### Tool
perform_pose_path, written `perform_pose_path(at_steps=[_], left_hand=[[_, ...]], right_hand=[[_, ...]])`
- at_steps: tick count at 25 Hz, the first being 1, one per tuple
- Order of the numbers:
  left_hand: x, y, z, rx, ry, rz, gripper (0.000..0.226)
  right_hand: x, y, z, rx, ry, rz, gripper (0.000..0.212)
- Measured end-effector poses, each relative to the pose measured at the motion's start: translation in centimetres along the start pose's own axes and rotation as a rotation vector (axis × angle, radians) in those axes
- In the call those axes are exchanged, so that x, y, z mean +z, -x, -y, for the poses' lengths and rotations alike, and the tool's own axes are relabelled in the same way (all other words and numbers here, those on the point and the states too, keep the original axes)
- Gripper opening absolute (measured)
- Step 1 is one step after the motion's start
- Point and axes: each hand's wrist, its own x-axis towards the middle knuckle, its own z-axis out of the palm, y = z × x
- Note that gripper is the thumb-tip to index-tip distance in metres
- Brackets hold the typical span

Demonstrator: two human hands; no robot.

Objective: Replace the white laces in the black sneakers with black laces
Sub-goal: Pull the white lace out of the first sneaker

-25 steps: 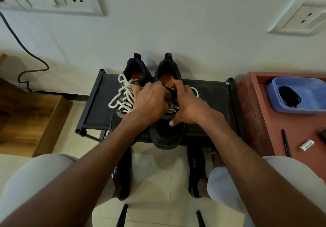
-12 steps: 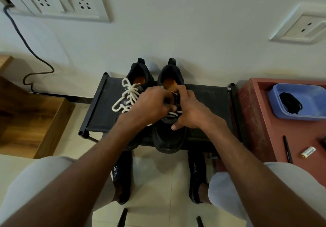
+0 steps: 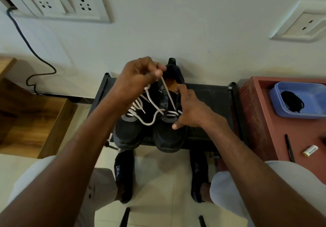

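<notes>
Two black sneakers stand side by side on a black rack [image 3: 210,99], toes toward me. My left hand [image 3: 139,76] is raised over them and pinches the white lace [image 3: 168,93] of the right sneaker [image 3: 169,135], pulling a strand up and taut. My right hand [image 3: 190,110] grips that sneaker's right side, fingers curled at the collar, thumb on the vamp. A slack loop of the lace hangs between the shoes. The left sneaker [image 3: 128,131] keeps its white lace [image 3: 135,105], partly hidden by my left forearm. Black laces [image 3: 292,101] lie in a blue tray [image 3: 315,112] at right.
The blue tray sits on a red-brown table [image 3: 264,120] to the right, with a black pen [image 3: 290,147] and a battery [image 3: 310,150]. A wooden box [image 3: 35,117] stands at left. The wall with sockets and a dangling cable [image 3: 35,57] is just behind the rack. My knees and feet are below.
My left hand has lifted up and away from the right sneaker, drawing the white lace out of its upper eyelets. My right hand stayed on the shoe's side.
</notes>
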Motion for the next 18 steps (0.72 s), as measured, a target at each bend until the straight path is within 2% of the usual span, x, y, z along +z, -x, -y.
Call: perform_pose_path(at_steps=[2, 3, 6, 7, 8, 10, 14, 16, 18], left_hand=[[1.0, 0.6, -0.4, -0.028, 0.139, -0.026, 0.012], [1.9, 0.7, 0.1, -0.065, 0.060, -0.003, 0.013], [4.0, 0.1, 3.0, -0.055, -0.719, 0.174, 0.017], [4.4, 0.1, 3.7, -0.028, -0.889, 0.242, 0.019], [4.4, 0.1, 4.1, -0.018, -0.951, 0.290, 0.020], [4.4, 0.0, 4.8, -0.018, -0.914, 0.274, 0.018], [4.7, -0.2, 3.9, -0.108, -0.686, 0.135, 0.010], [3.4, -0.5, 2.6, -0.162, -0.577, 0.001, 0.013], [1.3, -0.7, 1.5, -0.145, -0.386, -0.199, 0.015]], right_hand=[[0.0, 0.1, 0.0, -0.009, 0.006, -0.008, 0.118], [0.0, 0.1, 0.1, -0.013, 0.010, -0.010, 0.118], [0.2, 0.0, 0.0, -0.008, -0.005, -0.013, 0.117], [0.2, -0.1, 0.0, -0.012, -0.007, -0.011, 0.117], [0.2, -0.1, 0.0, -0.017, -0.008, -0.009, 0.116], [0.2, -0.1, 0.0, -0.022, -0.002, -0.013, 0.116], [0.2, 0.1, 0.0, 0.003, 0.020, -0.027, 0.121], [0.1, 0.3, 0.0, 0.009, 0.012, -0.031, 0.118], [0.1, 0.4, 0.0, 0.003, 0.003, -0.030, 0.114]])
